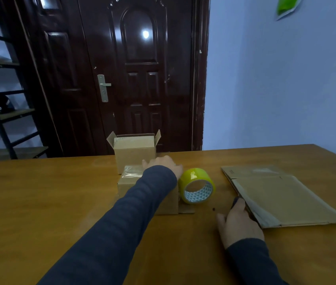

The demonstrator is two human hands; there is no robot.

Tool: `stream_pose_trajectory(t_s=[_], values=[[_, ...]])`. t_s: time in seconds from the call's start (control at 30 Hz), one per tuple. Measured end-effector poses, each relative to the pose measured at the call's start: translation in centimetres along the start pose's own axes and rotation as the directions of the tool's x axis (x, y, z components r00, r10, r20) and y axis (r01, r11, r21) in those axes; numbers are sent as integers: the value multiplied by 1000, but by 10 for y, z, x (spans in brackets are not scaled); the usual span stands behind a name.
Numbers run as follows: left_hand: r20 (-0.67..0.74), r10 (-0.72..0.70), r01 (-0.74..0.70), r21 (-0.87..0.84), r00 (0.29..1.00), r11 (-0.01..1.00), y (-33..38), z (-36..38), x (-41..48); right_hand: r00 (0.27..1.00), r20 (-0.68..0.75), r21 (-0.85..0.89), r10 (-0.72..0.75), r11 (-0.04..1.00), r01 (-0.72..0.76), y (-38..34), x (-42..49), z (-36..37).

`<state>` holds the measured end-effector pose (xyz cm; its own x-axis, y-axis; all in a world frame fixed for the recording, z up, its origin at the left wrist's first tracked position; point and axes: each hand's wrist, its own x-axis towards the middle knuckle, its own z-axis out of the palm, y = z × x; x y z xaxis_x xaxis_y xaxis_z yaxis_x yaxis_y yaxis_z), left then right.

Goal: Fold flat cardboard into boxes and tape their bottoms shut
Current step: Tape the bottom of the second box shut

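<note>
A small taped cardboard box (131,179) lies bottom-up at the middle of the table, clear tape across its top. My left hand (164,164) rests flat on it, fingers spread, and my sleeve hides much of the box. Behind it stands an upright box (135,154) with its top flaps open. A yellow tape roll (197,185) stands on edge just right of the taped box. A stack of flat cardboard (282,194) lies at the right. My right hand (240,221) touches the stack's near left corner, with fingertips at the edge of the sheets.
The wooden table (39,202) runs wide to the left and front. A dark door (134,75) stands behind the table, a metal shelf rack (0,112) at the far left, a pale wall at the right.
</note>
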<state>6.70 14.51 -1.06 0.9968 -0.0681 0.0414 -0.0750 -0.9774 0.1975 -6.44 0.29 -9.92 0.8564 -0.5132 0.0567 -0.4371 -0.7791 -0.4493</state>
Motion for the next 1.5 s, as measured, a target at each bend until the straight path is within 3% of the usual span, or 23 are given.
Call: stream_pose_trajectory(t_s=[0.17,0.37,0.5,0.67,0.93,1.17,1.27,1.33,1.43,1.5], values=[[102,-168,150,161,981,975,16,5,1,999,1,-8,-34,999,34,3,0,1],[147,-250,211,242,957,947,29,10,6,998,-38,50,-46,998,48,3,-3,2],[103,-256,213,314,961,925,45,17,5,998,-59,252,-10,967,25,11,1,1],[110,-301,244,361,947,900,59,19,2,994,-93,523,-52,847,93,17,-1,-1],[109,-273,223,340,956,914,52,19,7,1000,15,698,-10,716,-3,16,-1,-2],[103,-245,188,387,964,903,53,17,1,1000,3,717,-20,697,12,17,2,0],[79,-185,142,381,979,914,44,16,-3,1000,9,741,-12,672,2,17,4,3],[67,-139,110,322,988,940,32,9,-5,1000,20,798,-11,602,-9,16,3,2],[155,-31,0,196,987,981,11,-8,-3,999,49,834,-24,552,-27,12,4,2],[206,47,-90,206,977,974,-3,-14,-4,998,63,836,-29,547,-36,9,3,2]])
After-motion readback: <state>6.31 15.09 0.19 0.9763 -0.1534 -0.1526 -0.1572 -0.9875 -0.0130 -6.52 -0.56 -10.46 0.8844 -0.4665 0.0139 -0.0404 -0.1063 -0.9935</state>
